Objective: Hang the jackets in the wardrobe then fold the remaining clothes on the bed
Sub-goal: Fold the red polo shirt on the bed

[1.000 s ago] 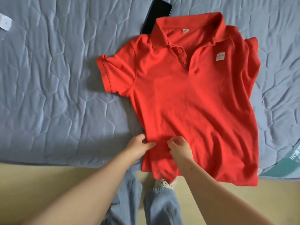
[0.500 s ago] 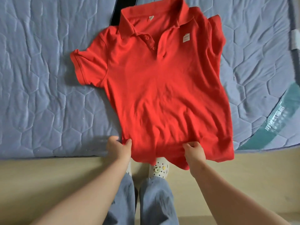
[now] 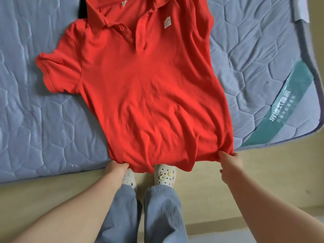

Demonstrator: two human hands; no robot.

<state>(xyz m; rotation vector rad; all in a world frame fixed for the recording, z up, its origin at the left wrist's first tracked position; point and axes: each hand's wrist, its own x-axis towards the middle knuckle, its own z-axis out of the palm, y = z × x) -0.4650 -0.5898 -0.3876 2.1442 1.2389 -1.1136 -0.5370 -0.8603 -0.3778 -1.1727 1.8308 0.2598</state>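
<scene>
Stage: folding part of the task, as I judge it; no jacket or wardrobe is in view, so the hanging part cannot be checked.
Shirt: a red polo shirt (image 3: 149, 88) lies front up on the bed (image 3: 35, 128), collar (image 3: 105, 16) at 12 o'clock, hem at 6 o'clock hanging just over the bed edge.
Left hand: the left hand (image 3: 116, 168) grips the hem corner at 7 o'clock, fingers curled under the cloth.
Right hand: the right hand (image 3: 230, 161) pinches the hem corner at 5 o'clock, drawing the edge taut.
Done: the body looks spread nearly flat, with light creases near the hem; one sleeve (image 3: 59, 74) lies out at 9 o'clock.
Left: no fold is made yet; the sleeve at 2 o'clock looks bunched against the body; sides and length remain to fold.
Other clothes: none shows on this part of the bed.
Nearby: a dark object (image 3: 82, 9) sits partly under the collar at 11 o'clock; it may need moving.
</scene>
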